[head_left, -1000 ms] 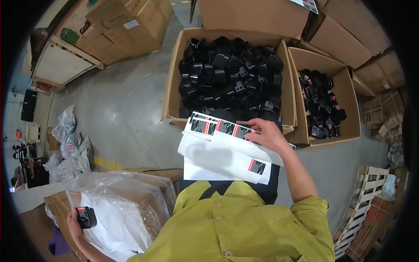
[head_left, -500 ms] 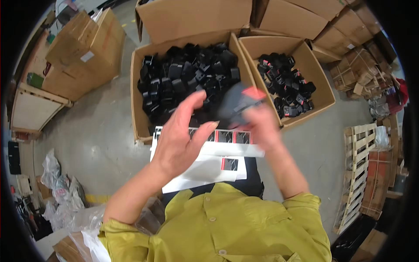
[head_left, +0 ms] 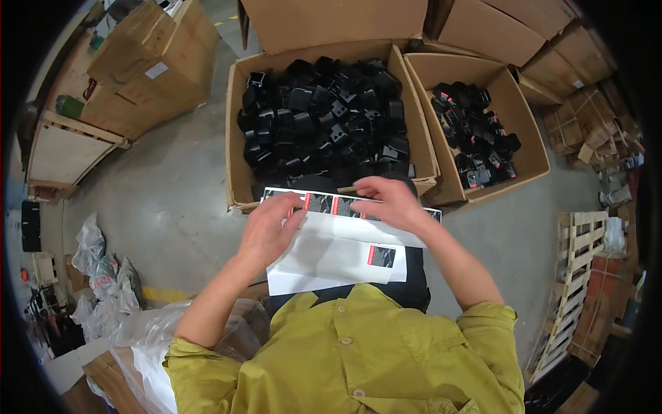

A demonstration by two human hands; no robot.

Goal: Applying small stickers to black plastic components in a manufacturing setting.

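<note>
A white sheet of labels lies across my lap, with a row of red-and-black picture labels along its far edge. My left hand is at the left end of this row, its thumb and fingertips closed together at the sheet's edge. Over the row's right half is my right hand, fingers apart and holding nothing. Under the near side of the sheet lies another white sheet, with a single red-and-black label at its right.
Ahead stands a large cardboard box filled with black plastic parts. Right of it, a second box holds fewer black parts bearing red labels. A wooden pallet leans at right; plastic bags lie at left.
The dark, red-labelled part has left my right hand, which has come down over the label sheet. My left hand has lowered from above the sheet to its left end. The view has shifted slightly.
</note>
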